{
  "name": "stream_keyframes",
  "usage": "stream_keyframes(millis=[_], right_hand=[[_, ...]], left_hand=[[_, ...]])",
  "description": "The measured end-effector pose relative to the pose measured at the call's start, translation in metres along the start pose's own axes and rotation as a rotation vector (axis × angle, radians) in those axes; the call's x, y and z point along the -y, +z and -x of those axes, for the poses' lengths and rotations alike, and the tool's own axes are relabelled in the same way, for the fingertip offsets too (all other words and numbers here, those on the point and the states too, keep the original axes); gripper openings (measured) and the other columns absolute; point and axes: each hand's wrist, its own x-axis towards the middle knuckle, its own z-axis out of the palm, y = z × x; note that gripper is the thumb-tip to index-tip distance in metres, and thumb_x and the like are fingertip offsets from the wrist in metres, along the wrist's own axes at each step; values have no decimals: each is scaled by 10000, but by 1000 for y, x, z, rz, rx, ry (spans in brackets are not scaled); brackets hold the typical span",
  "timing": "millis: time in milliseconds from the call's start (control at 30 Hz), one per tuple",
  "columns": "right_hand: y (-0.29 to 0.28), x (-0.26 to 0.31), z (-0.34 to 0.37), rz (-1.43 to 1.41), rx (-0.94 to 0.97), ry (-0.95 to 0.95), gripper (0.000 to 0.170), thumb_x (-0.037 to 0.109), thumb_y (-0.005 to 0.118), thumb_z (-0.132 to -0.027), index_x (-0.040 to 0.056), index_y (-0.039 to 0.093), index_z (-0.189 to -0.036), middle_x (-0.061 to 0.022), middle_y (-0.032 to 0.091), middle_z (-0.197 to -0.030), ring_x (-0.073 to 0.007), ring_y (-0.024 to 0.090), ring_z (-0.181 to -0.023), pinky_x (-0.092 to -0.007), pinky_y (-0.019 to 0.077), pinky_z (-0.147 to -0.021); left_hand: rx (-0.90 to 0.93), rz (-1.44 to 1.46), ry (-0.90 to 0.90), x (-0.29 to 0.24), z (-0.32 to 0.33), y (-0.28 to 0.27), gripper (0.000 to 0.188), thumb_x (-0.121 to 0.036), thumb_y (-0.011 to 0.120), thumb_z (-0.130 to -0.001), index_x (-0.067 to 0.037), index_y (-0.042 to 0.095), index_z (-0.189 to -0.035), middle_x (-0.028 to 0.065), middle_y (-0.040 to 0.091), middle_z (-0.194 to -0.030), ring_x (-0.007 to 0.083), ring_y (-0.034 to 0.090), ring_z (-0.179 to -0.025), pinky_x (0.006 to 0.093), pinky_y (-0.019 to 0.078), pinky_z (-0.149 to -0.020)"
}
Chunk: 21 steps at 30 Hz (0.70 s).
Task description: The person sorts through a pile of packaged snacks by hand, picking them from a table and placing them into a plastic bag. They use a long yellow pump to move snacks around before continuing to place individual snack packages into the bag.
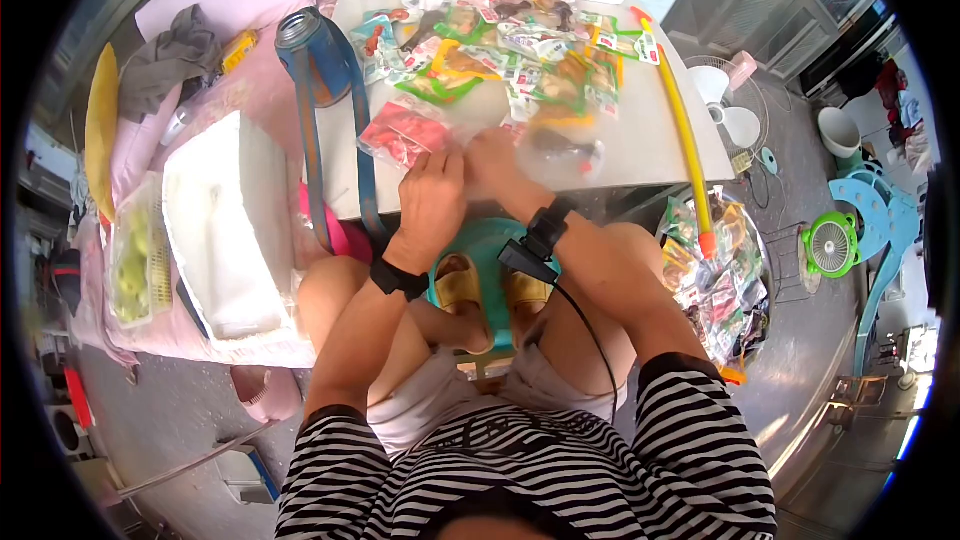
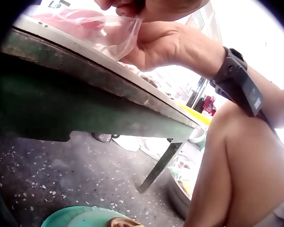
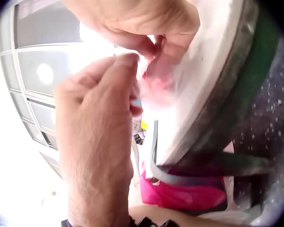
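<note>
A clear packet with red contents [image 1: 405, 132] lies at the table's near edge, and its plastic [image 2: 118, 40] spreads below the fingers in the left wrist view. My left hand [image 1: 433, 198] [image 2: 154, 7] [image 3: 99, 104] pinches the packet's edge with curled fingers. Close beside it, my right hand [image 1: 503, 172] [image 2: 161, 45] [image 3: 142, 19] also pinches plastic at that edge; its fingertips are blurred in the head view. Red contents [image 3: 158, 90] show blurred beneath both hands in the right wrist view. A clear packet with dark contents [image 1: 565, 152] lies right of my right hand.
Many colourful packets [image 1: 540, 50] cover the table's far part. A blue bottle [image 1: 325, 65] with a strap stands left, a yellow tube [image 1: 685, 130] lies along the right. A foam box [image 1: 225, 230] is on the bed; a basin of packets [image 1: 720, 280] stands at right.
</note>
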Motion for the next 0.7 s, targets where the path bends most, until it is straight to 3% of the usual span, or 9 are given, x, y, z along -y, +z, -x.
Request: stream_keyframes(millis=[33, 100, 200, 300, 400, 500, 600, 700], right_hand=[[-10, 7, 0, 49, 66, 31, 175, 85, 550, -807, -61, 633, -761, -114, 622, -612, -243, 642, -578, -354, 503, -475], [-58, 63, 2, -54, 239, 379, 171, 113, 581, -796, -43, 648, -778, -110, 627, -601, -271, 650, -605, -381, 516, -528], [-95, 39, 5, 308, 6, 60, 158, 133, 625, -757, 1, 664, -834, -127, 653, -661, -314, 645, -657, -404, 524, -643], [-91, 29, 4, 248, -54, 2, 226, 172, 682, -767, 10, 654, -922, -100, 632, -652, -202, 628, -609, -336, 509, -600], [-74, 31, 8, 266, -118, -80, 211, 154, 669, -768, 33, 649, -939, -97, 643, -697, -237, 638, -684, -359, 506, -650], [-58, 19, 0, 479, -72, -239, 162, 84, 602, -720, 46, 669, -862, -169, 654, -840, -334, 627, -839, -426, 495, -721], [-56, 13, -10, 407, -75, -276, 141, 58, 587, -711, 44, 667, -826, -180, 648, -820, -345, 625, -831, -420, 496, -714], [-92, 46, -14, 226, -46, -126, 130, 115, 638, -746, 50, 686, -848, -124, 643, -757, -295, 635, -785, -371, 503, -703]], left_hand=[[16, 4, -10, 1, 0, -1, 285, -39, 612, -738, 23, 600, -1016, 150, 582, -814, 333, 575, -775, 405, 489, -659], [42, 18, -38, 1, 1, -5, 315, -73, 653, -730, 11, 599, -1029, 151, 583, -816, 338, 577, -787, 407, 491, -666], [140, 97, -56, -6, -5, -26, 416, -114, 724, -684, -16, 598, -1068, 142, 579, -845, 332, 572, -815, 408, 488, -693], [187, 42, 16, -7, -6, -32, 535, -126, 771, -618, -42, 593, -1116, 127, 567, -866, 316, 565, -839, 402, 480, -714], [208, -45, 80, -1, -5, -34, 586, -88, 759, -610, -58, 578, -1167, 117, 554, -872, 309, 557, -848, 390, 475, -730], [177, -187, 159, 11, -3, -24, 535, -48, 717, -639, -66, 590, -1159, 118, 540, -842, 313, 556, -825, 394, 478, -728], [141, -112, 127, 15, -5, -25, 405, 17, 654, -675, -45, 635, -1075, 128, 555, -862, 305, 565, -825, 385, 476, -725], [-52, 209, 134, 24, -16, -43, 285, 51, 613, -714, -15, 664, -986, 140, 570, -894, 293, 569, -822, 344, 464, -701]])
